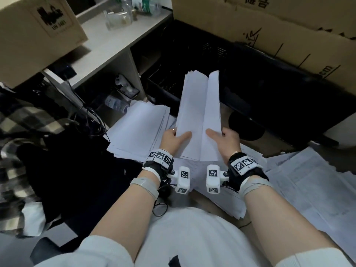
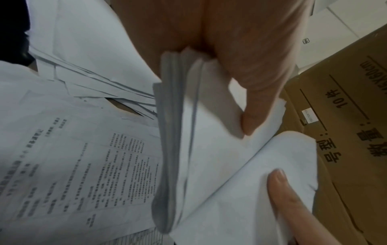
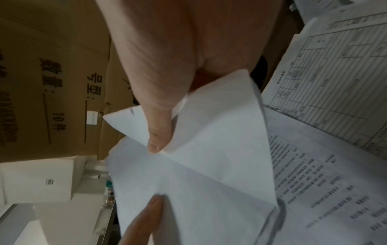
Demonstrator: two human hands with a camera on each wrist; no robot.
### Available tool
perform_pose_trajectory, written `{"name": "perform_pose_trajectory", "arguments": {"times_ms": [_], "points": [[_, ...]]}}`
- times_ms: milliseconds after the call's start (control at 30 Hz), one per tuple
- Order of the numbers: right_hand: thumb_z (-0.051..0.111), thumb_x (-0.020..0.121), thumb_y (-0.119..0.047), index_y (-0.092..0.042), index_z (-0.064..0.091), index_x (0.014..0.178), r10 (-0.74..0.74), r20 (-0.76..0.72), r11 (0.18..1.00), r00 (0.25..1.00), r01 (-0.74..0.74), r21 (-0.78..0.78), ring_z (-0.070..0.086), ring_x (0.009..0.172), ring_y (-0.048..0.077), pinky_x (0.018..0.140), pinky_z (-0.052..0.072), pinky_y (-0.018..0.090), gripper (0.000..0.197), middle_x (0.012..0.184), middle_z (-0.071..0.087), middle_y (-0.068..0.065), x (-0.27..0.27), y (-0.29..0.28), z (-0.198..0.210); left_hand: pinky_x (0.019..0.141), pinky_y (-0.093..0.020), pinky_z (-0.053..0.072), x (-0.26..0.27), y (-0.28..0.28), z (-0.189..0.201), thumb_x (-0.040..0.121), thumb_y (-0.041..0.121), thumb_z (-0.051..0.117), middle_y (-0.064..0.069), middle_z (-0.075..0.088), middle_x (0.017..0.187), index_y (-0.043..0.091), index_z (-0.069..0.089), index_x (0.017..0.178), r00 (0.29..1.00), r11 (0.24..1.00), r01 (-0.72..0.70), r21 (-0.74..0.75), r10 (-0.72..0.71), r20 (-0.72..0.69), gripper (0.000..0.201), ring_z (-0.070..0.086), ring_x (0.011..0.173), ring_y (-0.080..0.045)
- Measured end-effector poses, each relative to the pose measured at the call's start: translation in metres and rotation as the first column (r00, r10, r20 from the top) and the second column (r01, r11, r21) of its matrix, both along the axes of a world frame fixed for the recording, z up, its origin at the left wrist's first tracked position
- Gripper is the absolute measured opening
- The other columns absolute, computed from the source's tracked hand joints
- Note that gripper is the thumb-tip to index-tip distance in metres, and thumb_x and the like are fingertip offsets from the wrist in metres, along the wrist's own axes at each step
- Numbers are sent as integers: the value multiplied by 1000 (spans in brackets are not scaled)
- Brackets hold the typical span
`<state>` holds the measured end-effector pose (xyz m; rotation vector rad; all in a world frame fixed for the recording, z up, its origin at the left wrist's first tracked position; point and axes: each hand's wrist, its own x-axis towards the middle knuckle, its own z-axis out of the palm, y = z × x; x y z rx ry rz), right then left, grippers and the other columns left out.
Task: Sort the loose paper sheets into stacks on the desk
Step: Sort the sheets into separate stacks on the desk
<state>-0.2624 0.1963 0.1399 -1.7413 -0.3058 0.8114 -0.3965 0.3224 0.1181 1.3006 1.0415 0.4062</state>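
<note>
Both hands hold a bundle of blank white sheets [image 1: 200, 112] up above the desk, bent lengthwise into a trough. My left hand [image 1: 174, 138] grips its near left edge, thumb on top. My right hand [image 1: 223, 137] grips the near right edge the same way. The left wrist view shows the bundle's layered edge [image 2: 173, 149] under the left thumb [image 2: 257, 102]. In the right wrist view the right thumb [image 3: 159, 132] presses on the top sheet [image 3: 209, 149]. A stack of blank sheets [image 1: 138, 130] lies to the left. Printed sheets [image 1: 308, 185] are spread out to the right and below.
A black monitor [image 1: 260, 89] stands behind the papers, with cardboard boxes [image 1: 289, 26] above it. A white shelf [image 1: 115, 43] at the back left carries bottles and another box [image 1: 34, 31]. Dark clothing and a checked cloth [image 1: 23, 132] lie at the left, with cables nearby.
</note>
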Motion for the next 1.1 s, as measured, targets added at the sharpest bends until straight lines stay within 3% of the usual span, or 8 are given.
{"name": "perform_pose_trajectory", "arguments": {"times_ms": [100, 167, 233, 433, 633, 867, 1000, 1100], "points": [[77, 83, -31, -12, 74, 77, 21, 27, 1000, 999, -21, 18, 66, 66, 14, 66, 55, 27, 20, 73, 73, -6, -7, 10, 5, 87, -42, 58, -4, -1, -6, 60, 40, 88, -7, 77, 96, 19, 73, 88, 998, 997, 46, -69, -49, -37, 38, 73, 92, -26], [67, 92, -39, -15, 65, 58, 24, 63, 1000, 998, -24, 6, 50, 55, 6, 57, 44, 22, 42, 55, 58, -15, -11, 15, 7, 94, -47, 55, -7, -5, -8, 69, 33, 85, -10, 75, 103, 19, 70, 90, 999, 997, 38, -70, -39, -14, 29, 72, 98, -28], [57, 98, -40, -18, 62, 62, 41, 34, 999, 999, -42, 25, 50, 56, 5, 58, 43, 20, 43, 56, 57, -15, -15, 17, 8, 97, -50, 53, -11, -8, -10, 80, 28, 80, -9, 75, 103, 18, 71, 94, 1000, 999, 9, -54, -10, -18, 19, 71, 99, -28], [57, 100, -27, -11, 71, 103, 156, -82, 981, 984, -144, 130, 70, 83, 4, 70, 55, 18, 22, 95, 73, -4, -25, 10, 12, 95, -43, 54, -13, -19, -3, 91, 17, 70, -9, 73, 101, 8, 71, 105, 997, 998, -63, -21, 64, 46, 16, 71, 99, -27], [78, 84, -26, -17, 75, 100, 185, 2, 975, 983, -184, 124, 71, 96, 22, 85, 60, 38, 19, 102, 75, -1, -21, -1, 12, 73, -33, 49, -8, -34, 0, 72, 20, 64, -8, 66, 76, 11, 67, 73, 1000, 997, -25, 69, 24, 13, 10, 59, 73, -18], [85, 68, -48, -15, 67, 94, 239, 16, 969, 971, -240, 54, 71, 95, 22, 86, 59, 43, 46, 98, 73, -2, -21, -9, 15, 83, -52, 57, -7, -46, 1, 83, 48, 62, -22, 72, 94, 0, 70, 97, 997, 989, 73, 128, -68, -40, 51, 70, 86, -29], [84, 70, -47, -15, 67, 88, 276, 49, 960, 960, -278, 40, 70, 93, 26, 85, 59, 44, 41, 97, 73, 5, -22, -13, 17, 81, -53, 56, -6, -50, 0, 79, 57, 54, -20, 71, 90, -2, 67, 93, 986, 969, 141, 201, -119, -118, 62, 68, 89, -36], [82, 77, -37, -12, 70, 86, 273, 21, 958, 962, -274, 88, 70, 95, 28, 86, 59, 45, 29, 96, 73, 7, -21, -18, 21, 76, -47, 54, -6, -54, 9, 78, 63, 55, -23, 68, 85, -8, 65, 85, 994, 972, 106, 209, -95, -62, 72, 65, 78, -28]]}}
